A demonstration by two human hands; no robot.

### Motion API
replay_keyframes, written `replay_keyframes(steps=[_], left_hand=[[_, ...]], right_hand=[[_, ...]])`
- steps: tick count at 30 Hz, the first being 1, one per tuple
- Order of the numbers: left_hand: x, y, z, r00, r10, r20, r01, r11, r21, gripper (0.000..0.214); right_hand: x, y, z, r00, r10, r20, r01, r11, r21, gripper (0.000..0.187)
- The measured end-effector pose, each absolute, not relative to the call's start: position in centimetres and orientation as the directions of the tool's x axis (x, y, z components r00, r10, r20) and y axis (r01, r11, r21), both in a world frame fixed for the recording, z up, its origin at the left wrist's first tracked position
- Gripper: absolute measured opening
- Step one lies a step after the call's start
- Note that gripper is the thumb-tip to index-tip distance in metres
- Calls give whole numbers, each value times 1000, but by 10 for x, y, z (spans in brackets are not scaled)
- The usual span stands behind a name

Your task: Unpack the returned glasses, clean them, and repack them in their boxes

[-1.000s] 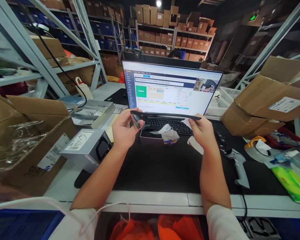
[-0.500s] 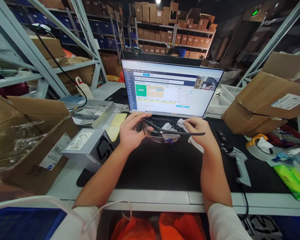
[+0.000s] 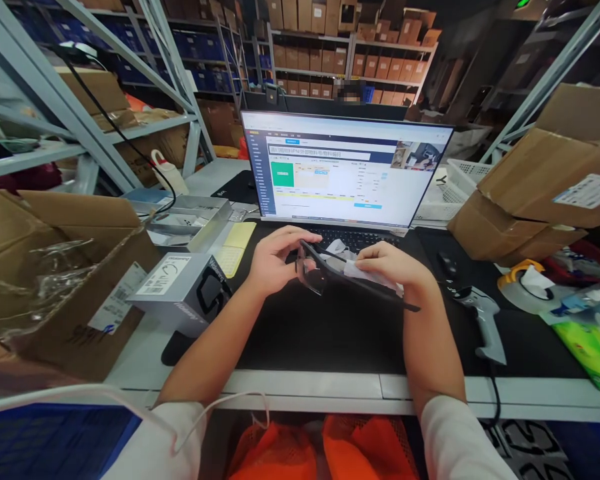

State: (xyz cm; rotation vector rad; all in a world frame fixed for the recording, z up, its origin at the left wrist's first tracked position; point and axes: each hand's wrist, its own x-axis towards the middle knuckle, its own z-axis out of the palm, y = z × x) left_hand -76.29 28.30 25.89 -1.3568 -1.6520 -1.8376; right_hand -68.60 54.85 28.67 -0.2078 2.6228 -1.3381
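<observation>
My left hand [image 3: 279,261] is closed around the front of a pair of dark-framed glasses [image 3: 311,275], thumb below and fingers above the lenses. One dark temple arm points right and down, its tip near my right wrist. Pinched in my right hand [image 3: 393,265] is a white wipe [image 3: 356,269], pressed against a temple arm. More crumpled white material lies just behind, over the keyboard [image 3: 367,239]. The glasses hang above the black desk mat [image 3: 320,340].
A monitor [image 3: 325,180] stands behind the keyboard. Left are a grey product box [image 3: 180,287], an open carton [image 3: 95,313] and a yellow notepad [image 3: 237,247]. Right are a mouse [image 3: 447,265], a barcode scanner [image 3: 483,320], a tape roll [image 3: 523,290] and stacked cartons [image 3: 545,173].
The glasses have turned, so the temple arm now slopes down to the right. My right hand has moved left along it with the wipe. The whole view has shifted slightly.
</observation>
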Motion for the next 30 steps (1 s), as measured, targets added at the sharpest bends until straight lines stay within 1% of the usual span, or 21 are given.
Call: replay_keyframes(steps=[4, 7, 11, 14, 16, 17, 20, 21, 22, 24, 26, 27, 30], left_hand=[[-766, 286, 254, -594, 378, 710, 587, -400, 704, 36], [-767, 290, 247, -652, 413, 636, 442, -475, 761, 40], [-761, 301, 242, -726, 392, 565, 292, -568, 770, 44], [-754, 309, 243, -778, 353, 520, 236, -602, 763, 45], [-752, 312, 244, -813, 317, 488, 202, -632, 748, 45], [-752, 313, 245, -833, 294, 468, 186, -648, 739, 45], [-758, 315, 245, -894, 206, 398, 146, -705, 694, 44], [-761, 316, 244, -910, 177, 376, 136, -729, 671, 44], [-763, 316, 244, -923, 153, 354, 124, -752, 648, 43], [-769, 317, 243, -943, 126, 308, 94, -788, 609, 41], [-772, 318, 242, -956, 138, 260, 49, -796, 603, 42], [-772, 319, 241, -959, 156, 237, 22, -791, 611, 43], [-771, 322, 238, -958, 219, 186, -48, -760, 648, 46]], right_hand=[[-690, 551, 284, -930, -327, -168, 0, 456, -890, 22], [-689, 543, 284, -913, -381, -142, -1, 352, -936, 16], [-692, 526, 282, -930, -349, -114, 29, 239, -971, 15], [-699, 516, 274, -941, -333, -54, 16, 116, -993, 22], [-704, 514, 268, -954, -300, -16, 1, 52, -999, 29], [-706, 514, 265, -965, -262, 2, -11, 32, -999, 29], [-710, 522, 260, -989, -63, 130, -126, -58, -990, 19], [-710, 525, 260, -982, -1, 189, -189, -84, -978, 26], [-709, 529, 261, -967, 46, 249, -253, -94, -963, 37], [-706, 534, 264, -930, 91, 355, -361, -56, -931, 53], [-701, 534, 266, -894, 104, 436, -434, 42, -900, 58], [-698, 533, 267, -875, 108, 471, -460, 113, -881, 54], [-694, 525, 265, -818, 153, 555, -473, 372, -799, 27]])
